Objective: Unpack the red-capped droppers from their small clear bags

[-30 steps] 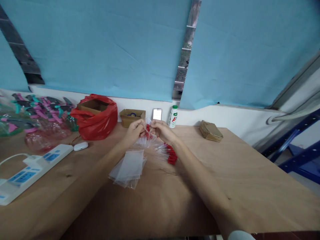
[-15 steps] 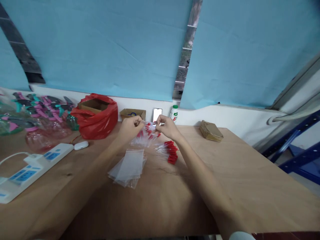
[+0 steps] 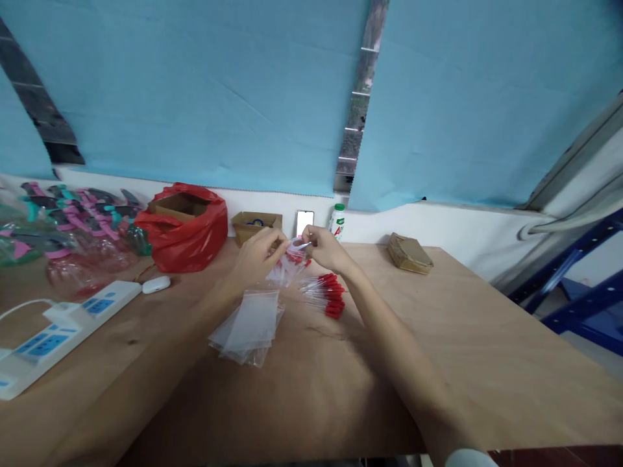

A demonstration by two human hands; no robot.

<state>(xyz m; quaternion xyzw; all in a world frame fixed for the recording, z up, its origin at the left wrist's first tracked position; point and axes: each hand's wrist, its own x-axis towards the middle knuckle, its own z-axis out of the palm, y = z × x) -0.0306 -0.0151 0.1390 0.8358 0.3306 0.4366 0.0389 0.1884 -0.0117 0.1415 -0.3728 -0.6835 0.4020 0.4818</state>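
Thumb and fingertips of my left hand (image 3: pixel 263 253) pinch the top edge of a clear plastic bag (image 3: pixel 280 277). My right hand (image 3: pixel 326 248) is closed at the other end of that edge, and a whitish strip of film shows between the two hands. Red-ended pieces are visible in or behind the film, partly hidden by my fingers. Just below my right hand a bunch of thin clear sticks with red ends (image 3: pixel 333 297) lies on the table. Toward me and to the left, several flat clear bags (image 3: pixel 253 318) are fanned in an overlapping stack.
Behind my hands stand a small cardboard box (image 3: pixel 243 235), a lit phone (image 3: pixel 304 222) and a green-capped bottle (image 3: pixel 337 220). Leftward are a red plastic bag (image 3: pixel 195 243), spray bottles (image 3: pixel 78 263), a power strip (image 3: pixel 73 340) and a white case (image 3: pixel 156 284). A brown packet (image 3: pixel 409 253) lies right.
My fingers have shifted along the bag's top edge, which has tilted and now shows as a whitish strip. The bag hangs less spread out. Sticks and stacked bags stay put.
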